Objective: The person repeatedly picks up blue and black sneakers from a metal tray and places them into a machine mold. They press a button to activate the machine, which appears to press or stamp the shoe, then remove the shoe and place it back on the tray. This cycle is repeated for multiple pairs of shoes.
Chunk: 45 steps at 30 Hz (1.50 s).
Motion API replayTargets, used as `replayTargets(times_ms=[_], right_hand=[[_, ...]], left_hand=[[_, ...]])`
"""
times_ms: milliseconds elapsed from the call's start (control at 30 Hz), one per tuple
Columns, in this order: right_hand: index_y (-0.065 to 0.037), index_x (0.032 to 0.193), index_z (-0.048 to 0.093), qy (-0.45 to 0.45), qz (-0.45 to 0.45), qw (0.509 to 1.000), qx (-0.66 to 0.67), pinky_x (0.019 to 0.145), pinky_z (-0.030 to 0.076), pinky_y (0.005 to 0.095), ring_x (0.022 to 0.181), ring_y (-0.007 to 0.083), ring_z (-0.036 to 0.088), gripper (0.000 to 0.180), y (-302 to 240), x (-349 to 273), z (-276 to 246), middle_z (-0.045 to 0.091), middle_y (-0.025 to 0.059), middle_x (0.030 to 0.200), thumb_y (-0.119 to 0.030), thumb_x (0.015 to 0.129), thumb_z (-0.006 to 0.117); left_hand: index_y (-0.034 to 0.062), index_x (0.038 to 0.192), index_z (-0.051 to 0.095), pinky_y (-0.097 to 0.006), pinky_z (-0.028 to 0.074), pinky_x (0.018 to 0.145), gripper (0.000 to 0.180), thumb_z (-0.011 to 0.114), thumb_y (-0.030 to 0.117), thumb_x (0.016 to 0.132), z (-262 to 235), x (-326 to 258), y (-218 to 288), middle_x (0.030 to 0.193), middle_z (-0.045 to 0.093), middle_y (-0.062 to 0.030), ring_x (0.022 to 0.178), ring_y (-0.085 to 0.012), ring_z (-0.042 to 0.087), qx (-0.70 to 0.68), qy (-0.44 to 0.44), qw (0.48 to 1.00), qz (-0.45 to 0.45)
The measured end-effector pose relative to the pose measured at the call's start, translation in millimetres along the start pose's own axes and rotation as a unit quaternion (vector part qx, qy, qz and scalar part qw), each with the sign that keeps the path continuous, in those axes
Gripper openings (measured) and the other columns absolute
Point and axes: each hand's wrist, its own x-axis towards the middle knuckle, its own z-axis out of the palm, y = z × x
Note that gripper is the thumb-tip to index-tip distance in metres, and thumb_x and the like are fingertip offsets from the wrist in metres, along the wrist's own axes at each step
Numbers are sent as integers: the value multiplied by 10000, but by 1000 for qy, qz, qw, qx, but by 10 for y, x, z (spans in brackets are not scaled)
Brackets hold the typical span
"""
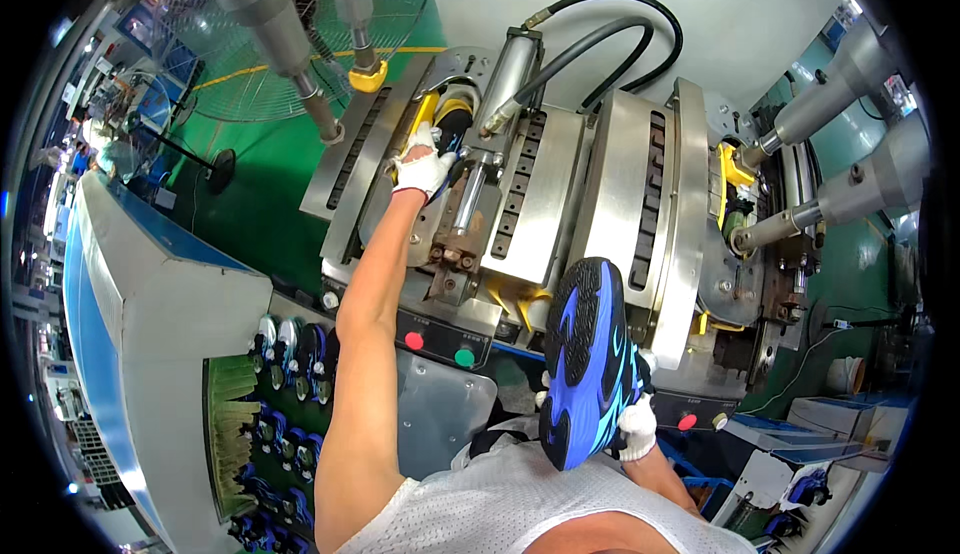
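My left hand (421,166), in a white glove, reaches far forward into the left station of a steel press machine (545,194) and grips a dark shoe with a yellow edge (452,122) seated there. My right hand (636,428), also gloved, stays close to my chest and holds a blue shoe (587,359) upright by its heel, the blue-and-black sole facing me. The shoe's toe points up in front of the machine's middle panel.
Red (413,340) and green (464,357) buttons sit on the machine's front below my left arm. Several blue shoes (290,374) lie on a rack at lower left. Grey cylinders (270,14) hang above; a fan (290,54) stands behind. Another press station (740,204) is on the right.
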Motion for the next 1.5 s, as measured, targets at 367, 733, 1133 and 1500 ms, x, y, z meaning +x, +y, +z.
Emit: replayTargets(times_ms=[367, 733, 1133, 1500], right_hand=[[44, 1362, 515, 283, 71, 942, -166, 863, 638, 466, 1021, 295, 720, 580, 297, 351, 146, 673, 177, 1235, -75, 838, 733], [-35, 1131, 658, 241, -45, 901, -359, 804, 575, 380, 869, 241, 692, 378, 784, 4313, 458, 702, 106, 1006, -137, 788, 781], [-44, 1192, 636, 370, -81, 512, -771, 916, 542, 375, 1126, 282, 675, 418, 1306, 5682, -861, 668, 173, 1275, -273, 843, 660], [-97, 1262, 675, 136, 159, 790, -577, 906, 536, 393, 994, 238, 636, 448, 160, 5993, -714, 694, 72, 1158, -314, 881, 769]], left_hand=[[40, 1364, 537, -433, 504, 988, 684, 773, 401, 834, -1826, -504, 480, 1248, 681, -203, 1168, -331, 663, -44, 61, 997, -16], [33, 1209, 632, -387, 520, 814, 566, 861, 129, 701, -2438, -4200, -279, 1030, 668, -110, 883, -242, 632, -113, 77, 967, -217], [-3, 1229, 612, -399, 503, 927, 489, 775, 135, 789, -1458, -6779, 54, 1058, 657, -142, 977, -282, 644, 60, 111, 789, -602], [35, 1203, 574, -468, 485, 955, 518, 784, 106, 735, -357, -7222, -374, 1185, 604, -210, 1109, -406, 585, 110, 321, 791, -509]])
